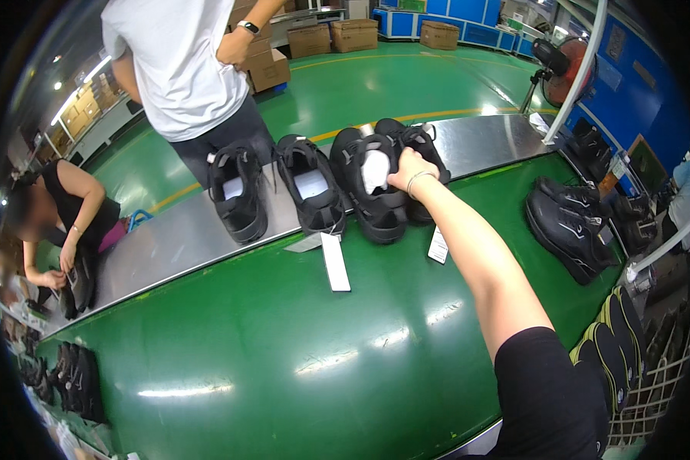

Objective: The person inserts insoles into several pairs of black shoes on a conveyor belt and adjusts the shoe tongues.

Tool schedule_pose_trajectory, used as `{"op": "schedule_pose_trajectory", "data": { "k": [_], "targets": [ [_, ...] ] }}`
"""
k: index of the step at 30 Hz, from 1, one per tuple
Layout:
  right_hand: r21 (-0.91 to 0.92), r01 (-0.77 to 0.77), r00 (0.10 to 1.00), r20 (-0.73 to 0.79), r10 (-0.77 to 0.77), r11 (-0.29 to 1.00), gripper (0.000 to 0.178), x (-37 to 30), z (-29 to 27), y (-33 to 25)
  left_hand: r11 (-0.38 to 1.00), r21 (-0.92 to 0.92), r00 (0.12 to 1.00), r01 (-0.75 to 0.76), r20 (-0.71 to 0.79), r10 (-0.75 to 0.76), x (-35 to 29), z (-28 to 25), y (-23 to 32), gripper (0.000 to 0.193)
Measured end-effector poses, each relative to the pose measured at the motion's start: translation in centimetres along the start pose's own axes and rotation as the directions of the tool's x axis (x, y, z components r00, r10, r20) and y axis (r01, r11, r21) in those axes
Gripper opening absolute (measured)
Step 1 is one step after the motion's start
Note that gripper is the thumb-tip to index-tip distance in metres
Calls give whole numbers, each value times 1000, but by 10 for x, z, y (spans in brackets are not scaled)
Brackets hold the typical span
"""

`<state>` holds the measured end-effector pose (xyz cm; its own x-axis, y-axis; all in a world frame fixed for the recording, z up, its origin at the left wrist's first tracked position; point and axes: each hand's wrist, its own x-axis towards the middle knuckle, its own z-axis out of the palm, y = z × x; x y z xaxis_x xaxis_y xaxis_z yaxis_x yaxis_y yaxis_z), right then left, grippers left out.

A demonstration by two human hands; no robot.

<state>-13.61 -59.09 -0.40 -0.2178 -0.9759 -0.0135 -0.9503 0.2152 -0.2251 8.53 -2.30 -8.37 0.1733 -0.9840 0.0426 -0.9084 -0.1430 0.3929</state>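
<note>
Head view: the right hand [409, 170] reaches forward across the green table [284, 360], its grip closed over the collar of a black shoe [372, 201] stuffed with white paper. That shoe stands on the metal strip [184, 234] along the far edge of the table, toe toward the viewer. Touching the grip on its right side stands the second black shoe [420, 153] of the pair, partly hidden behind the hand. Left of the grip, near but apart, stand two more black shoes [311, 193] and [238, 195], each with white paper inside. Just below the grip, white tags [335, 262] and [438, 246] lie on the table. Well to the right of the grip, a pair of black leather shoes [567, 226] lies on the green surface. Beyond the grip, a person in a white shirt [180, 69] stands at the far side. Far left, a seated person [61, 222] handles a dark shoe. The left hand is not in view.
</note>
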Motion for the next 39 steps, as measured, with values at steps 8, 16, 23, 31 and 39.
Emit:
{"op": "schedule_pose_trajectory", "data": {
  "k": [8,16,23,31,39],
  "targets": [
    [-225,608,700,-299,-648,761,69,-94,29,25,999,35,1000,-9,-26,10,5,-8,7,29],
    [49,420,886,-236,-398,906,61,-13,19,29,983,123,981,-140,-117,154,7,1,7,22],
    [-2,196,880,-440,-177,981,60,-61,18,53,985,108,988,-136,92,127,-8,8,-13,34],
    [547,162,985,-41,-167,821,91,-11,3,136,945,206,967,-253,95,238,17,-16,41,32],
    [-58,174,802,-571,-176,983,13,-107,-152,300,949,260,984,-180,46,174,2,-7,42,31]
  ]
}}
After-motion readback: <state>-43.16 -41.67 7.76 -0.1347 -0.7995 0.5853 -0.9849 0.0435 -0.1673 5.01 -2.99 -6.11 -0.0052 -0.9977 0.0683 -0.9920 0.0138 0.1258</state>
